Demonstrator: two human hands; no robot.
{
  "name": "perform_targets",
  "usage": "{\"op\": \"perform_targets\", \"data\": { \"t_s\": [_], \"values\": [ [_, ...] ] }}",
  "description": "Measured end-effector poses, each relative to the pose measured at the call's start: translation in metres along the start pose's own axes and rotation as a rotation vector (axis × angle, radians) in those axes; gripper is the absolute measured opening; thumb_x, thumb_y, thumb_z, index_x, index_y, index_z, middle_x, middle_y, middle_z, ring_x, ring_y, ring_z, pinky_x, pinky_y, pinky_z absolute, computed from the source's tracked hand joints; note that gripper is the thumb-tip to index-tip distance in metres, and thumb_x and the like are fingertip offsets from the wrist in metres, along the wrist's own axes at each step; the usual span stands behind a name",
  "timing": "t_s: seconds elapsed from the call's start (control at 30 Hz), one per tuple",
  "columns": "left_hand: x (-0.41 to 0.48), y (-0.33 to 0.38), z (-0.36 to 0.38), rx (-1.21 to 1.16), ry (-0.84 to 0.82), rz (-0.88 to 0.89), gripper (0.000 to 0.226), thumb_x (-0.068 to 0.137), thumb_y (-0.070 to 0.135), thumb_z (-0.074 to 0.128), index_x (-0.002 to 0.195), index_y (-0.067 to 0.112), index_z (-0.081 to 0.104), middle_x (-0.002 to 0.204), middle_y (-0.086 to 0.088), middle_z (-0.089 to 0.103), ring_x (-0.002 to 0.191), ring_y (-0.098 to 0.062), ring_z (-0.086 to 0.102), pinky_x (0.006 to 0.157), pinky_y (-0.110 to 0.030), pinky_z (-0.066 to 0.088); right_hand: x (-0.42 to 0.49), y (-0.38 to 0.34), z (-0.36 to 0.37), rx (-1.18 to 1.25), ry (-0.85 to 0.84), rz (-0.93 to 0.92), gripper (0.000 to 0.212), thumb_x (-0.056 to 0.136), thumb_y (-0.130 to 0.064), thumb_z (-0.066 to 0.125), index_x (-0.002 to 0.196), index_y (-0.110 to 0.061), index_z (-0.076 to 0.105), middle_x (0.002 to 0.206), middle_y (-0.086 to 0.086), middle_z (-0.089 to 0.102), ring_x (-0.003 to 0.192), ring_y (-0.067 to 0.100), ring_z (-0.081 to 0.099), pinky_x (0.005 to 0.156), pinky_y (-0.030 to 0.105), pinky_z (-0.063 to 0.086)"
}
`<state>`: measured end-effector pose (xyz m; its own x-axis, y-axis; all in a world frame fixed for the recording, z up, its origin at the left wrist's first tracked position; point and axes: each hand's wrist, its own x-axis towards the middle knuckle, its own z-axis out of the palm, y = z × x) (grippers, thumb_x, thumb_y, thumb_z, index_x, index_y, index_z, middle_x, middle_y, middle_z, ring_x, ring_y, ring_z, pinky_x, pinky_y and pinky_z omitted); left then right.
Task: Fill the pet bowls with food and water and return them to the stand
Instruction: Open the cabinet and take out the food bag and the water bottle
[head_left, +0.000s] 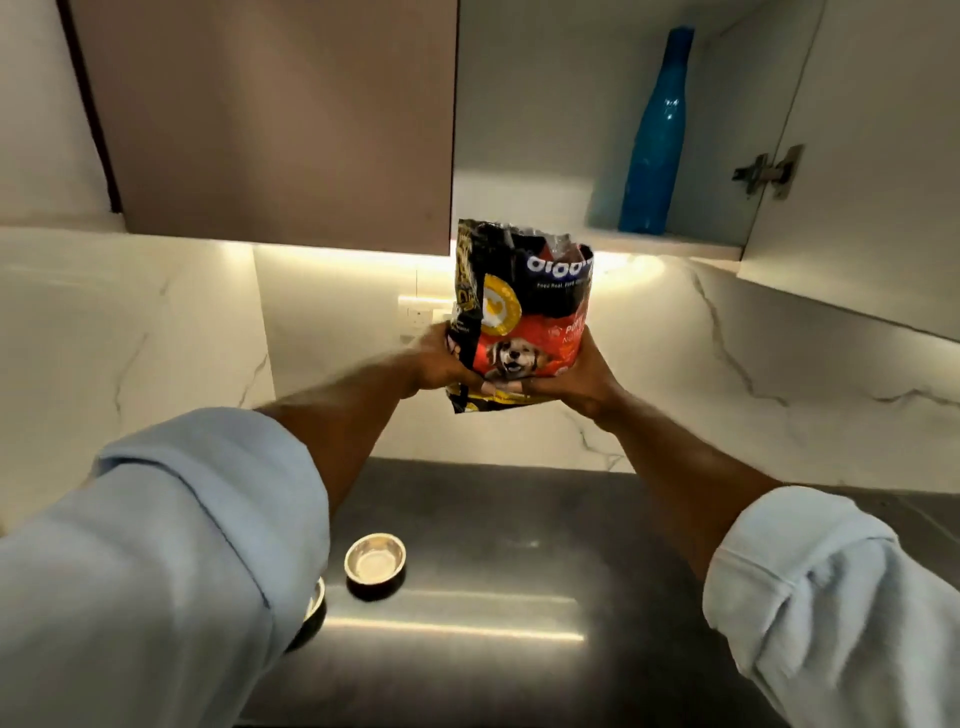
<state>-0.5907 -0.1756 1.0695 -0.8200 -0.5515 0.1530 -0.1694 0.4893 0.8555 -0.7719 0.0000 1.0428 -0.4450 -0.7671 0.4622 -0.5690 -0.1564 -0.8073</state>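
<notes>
A black, red and yellow pet food bag (522, 312) with a dog's picture is held upright in the air, just below the open cupboard. My left hand (434, 361) grips its lower left side and my right hand (582, 376) grips its lower right side. Its top is crumpled and looks open. Down on the steel counter (493, 597) stands a steel pet bowl (375, 564) that looks empty. A second steel bowl (314, 608) sits to its left, mostly hidden behind my left sleeve.
An open wall cupboard holds a tall blue bottle (652, 135) on its shelf; its door (857, 156) swings out at the right. A closed brown cupboard door (270, 114) hangs at the left. A wall socket (418, 312) sits on the marble backsplash behind the bag.
</notes>
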Motion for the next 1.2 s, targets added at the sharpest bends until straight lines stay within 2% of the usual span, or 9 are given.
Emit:
{"op": "perform_targets", "data": {
  "t_s": [0.1, 0.2, 0.3, 0.37, 0.57, 0.7, 0.87, 1.0, 1.2],
  "values": [
    [-0.013, -0.048, 0.027, -0.021, 0.001, -0.101, 0.078, 0.049, 0.004, 0.098, 0.120, 0.015, 0.067, 0.110, -0.001, 0.074, 0.102, -0.019, 0.070, 0.086, -0.030, 0.057, -0.023, 0.053, 0.024, 0.014, 0.027, 0.194, 0.113, 0.049, -0.024, 0.110, 0.143, -0.019, 0.048, 0.132, 0.010, 0.070, 0.120, 0.028, 0.071, 0.095, 0.053, 0.062],
    [-0.024, -0.093, 0.057, -0.077, -0.007, -0.150, 0.074, 0.056, -0.008, 0.092, 0.123, 0.010, 0.066, 0.112, -0.003, 0.073, 0.101, -0.020, 0.068, 0.083, -0.027, 0.054, -0.049, 0.088, 0.042, -0.011, 0.005, 0.338, 0.090, 0.049, -0.013, 0.108, 0.127, -0.022, 0.064, 0.115, -0.003, 0.078, 0.107, 0.017, 0.076, 0.086, 0.031, 0.064],
    [-0.036, -0.136, 0.081, -0.053, -0.010, -0.214, 0.076, 0.052, 0.003, 0.094, 0.119, 0.025, 0.065, 0.113, 0.001, 0.072, 0.106, -0.022, 0.066, 0.097, -0.037, 0.053, -0.078, 0.124, 0.052, -0.006, -0.093, 0.421, 0.079, 0.056, -0.015, 0.105, 0.124, -0.027, 0.067, 0.116, -0.010, 0.076, 0.106, 0.006, 0.073, 0.086, 0.017, 0.059],
    [-0.040, -0.164, 0.097, -0.033, -0.005, -0.248, 0.078, 0.047, 0.013, 0.094, 0.115, 0.035, 0.064, 0.113, 0.005, 0.073, 0.109, -0.022, 0.067, 0.101, -0.044, 0.053, -0.094, 0.152, 0.062, 0.026, -0.096, 0.471, 0.084, 0.057, -0.017, 0.105, 0.131, -0.020, 0.066, 0.120, -0.005, 0.077, 0.108, 0.009, 0.074, 0.092, 0.022, 0.060],
    [-0.054, -0.216, 0.132, 0.099, 0.028, -0.329, 0.055, 0.055, 0.027, 0.088, 0.106, 0.027, 0.069, 0.105, 0.004, 0.075, 0.101, -0.024, 0.069, 0.094, -0.044, 0.056, -0.116, 0.204, 0.091, 0.039, -0.129, 0.583, 0.082, 0.055, -0.013, 0.105, 0.126, -0.026, 0.066, 0.117, -0.006, 0.077, 0.107, 0.010, 0.074, 0.092, 0.032, 0.062],
    [-0.055, -0.245, 0.152, 0.122, 0.048, -0.392, 0.059, 0.048, 0.025, 0.087, 0.104, 0.024, 0.069, 0.101, 0.002, 0.076, 0.096, -0.025, 0.071, 0.087, -0.045, 0.059, -0.125, 0.237, 0.106, 0.032, -0.150, 0.646, 0.076, 0.058, -0.002, 0.101, 0.121, -0.024, 0.065, 0.109, -0.014, 0.073, 0.098, 0.000, 0.070, 0.090, 0.024, 0.060],
    [-0.053, -0.266, 0.163, 0.178, 0.032, -0.446, 0.062, 0.056, 0.011, 0.093, 0.112, 0.018, 0.069, 0.099, 0.004, 0.073, 0.092, -0.020, 0.068, 0.081, -0.031, 0.054, -0.129, 0.261, 0.117, 0.015, -0.179, 0.647, 0.078, 0.062, -0.001, 0.099, 0.128, -0.019, 0.063, 0.109, -0.017, 0.070, 0.096, -0.001, 0.067, 0.074, 0.010, 0.055],
    [-0.051, -0.278, 0.170, 0.197, 0.085, -0.506, 0.062, 0.057, 0.017, 0.094, 0.114, 0.019, 0.068, 0.105, 0.000, 0.074, 0.096, -0.023, 0.068, 0.086, -0.035, 0.056, -0.121, 0.270, 0.123, 0.013, -0.185, 0.637, 0.083, 0.058, -0.004, 0.101, 0.132, -0.018, 0.064, 0.114, -0.011, 0.073, 0.102, 0.005, 0.070, 0.075, 0.013, 0.057],
    [-0.050, -0.284, 0.180, 0.210, 0.054, -0.561, 0.080, 0.061, 0.019, 0.095, 0.132, 0.017, 0.058, 0.122, -0.004, 0.069, 0.113, -0.026, 0.064, 0.092, -0.031, 0.049, -0.122, 0.274, 0.126, -0.038, -0.224, 0.621, 0.097, 0.054, -0.012, 0.103, 0.140, -0.022, 0.058, 0.124, -0.008, 0.071, 0.113, 0.014, 0.068, 0.096, 0.034, 0.058]
  ]
}}
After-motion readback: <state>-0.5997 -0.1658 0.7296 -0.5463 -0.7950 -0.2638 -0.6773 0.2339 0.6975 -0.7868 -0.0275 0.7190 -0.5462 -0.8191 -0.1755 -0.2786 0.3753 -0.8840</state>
